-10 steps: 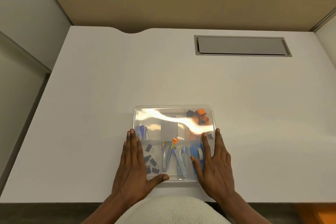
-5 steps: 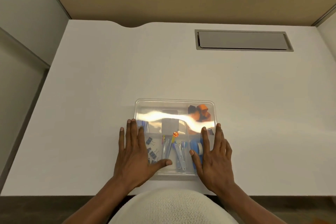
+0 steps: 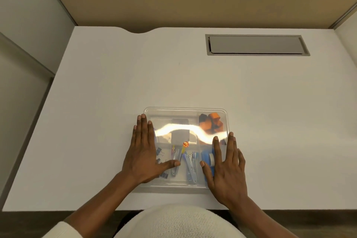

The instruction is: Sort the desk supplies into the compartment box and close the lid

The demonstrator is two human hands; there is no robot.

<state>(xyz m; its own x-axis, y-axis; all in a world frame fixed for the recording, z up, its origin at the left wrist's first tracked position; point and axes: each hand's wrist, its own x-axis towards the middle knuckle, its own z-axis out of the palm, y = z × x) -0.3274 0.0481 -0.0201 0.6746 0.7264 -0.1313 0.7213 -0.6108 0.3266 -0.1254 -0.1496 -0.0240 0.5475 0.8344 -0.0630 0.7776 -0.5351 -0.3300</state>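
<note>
- I see the clear plastic compartment box (image 3: 185, 148) sitting low in the middle of the frame on the white desk (image 3: 96, 112), its transparent lid (image 3: 185, 114) down over the compartments, with a bright streak of glare across it.
- My left hand (image 3: 143, 152) lies flat on the lid's left side, fingers straight and close together, thumb stretched out toward the centre; it pinches nothing.
- My right hand (image 3: 227, 168) lies flat on the right side, fingers slightly spread, also gripping nothing.
- Through the lid I make out black binder clips (image 3: 160, 152) in the lower left compartment, just beside the left hand.
- Silver and blue metal clips (image 3: 190, 166) lie in the lower middle.
- A blue tape roll (image 3: 207, 158) sits lower right, partly under my right hand.
- Orange and black blocks (image 3: 210, 123) fill the upper right compartment.
- A grey recessed cable hatch (image 3: 257, 45) is set into the desk at upper right, well apart from the box.
</note>
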